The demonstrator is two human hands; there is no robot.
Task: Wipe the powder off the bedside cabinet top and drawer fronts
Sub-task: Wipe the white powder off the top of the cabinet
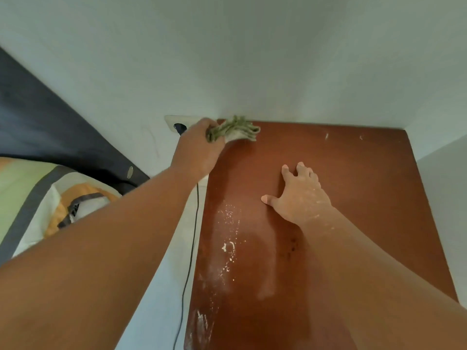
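Red-brown cabinet top (pixel 341 178) in a white corner; powder (pixel 228 238) streaks its left side. Our left hand (pixel 198 150) clenches one green cloth (pixel 235 130) at the rear-left corner; right hand (pixel 300 195) lies flat, fingers spread, empty.

Two bare hands are showing: one left hand (pixel 195 150) and one right hand (pixel 299 195). One green cloth (pixel 235 130) is lying bunched at the far edge of one reddish-brown cabinet top (pixel 366 188). One wall socket (pixel 177 123) is showing, with one black cable (pixel 193 236) hanging below it. One bed cover (pixel 32 195) is lying at left.
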